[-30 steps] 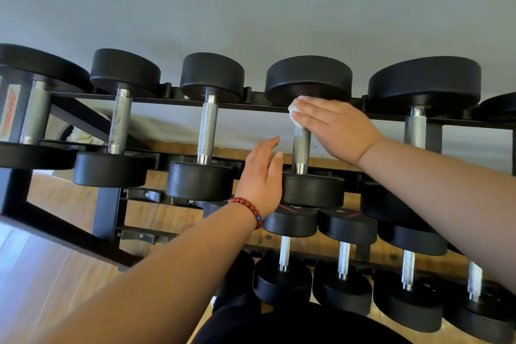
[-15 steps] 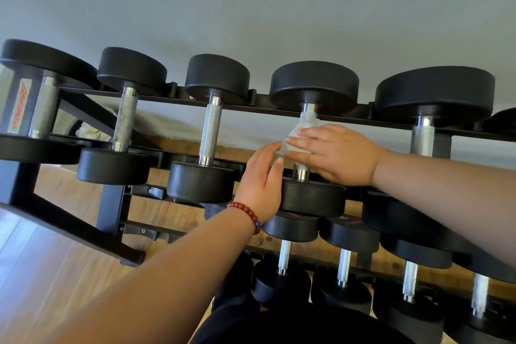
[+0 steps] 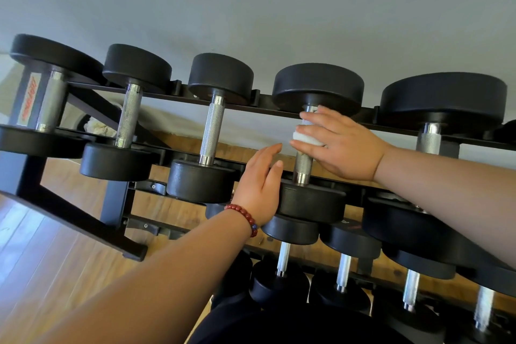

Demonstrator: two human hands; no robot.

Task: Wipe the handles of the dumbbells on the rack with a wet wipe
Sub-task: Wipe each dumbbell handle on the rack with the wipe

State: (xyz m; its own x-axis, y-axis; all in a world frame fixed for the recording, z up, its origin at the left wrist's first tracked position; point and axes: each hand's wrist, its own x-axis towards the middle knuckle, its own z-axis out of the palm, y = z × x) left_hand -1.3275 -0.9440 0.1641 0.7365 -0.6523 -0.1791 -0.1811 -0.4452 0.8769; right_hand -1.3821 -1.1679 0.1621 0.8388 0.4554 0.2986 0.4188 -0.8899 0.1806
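Right hand: fingers gripped the wet wipe around the upper handle, top row of rack. Left hand: fingers straight, together, rested against that dumbbell's near weight, just below the right hand

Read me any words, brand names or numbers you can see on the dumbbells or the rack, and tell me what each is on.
Red lettering on a pale sticker, on the rack's left upright: blurred and turned sideways, not readable.
Small red mark on the end of a lower dumbbell: too small and dark to read.
No other text shows.
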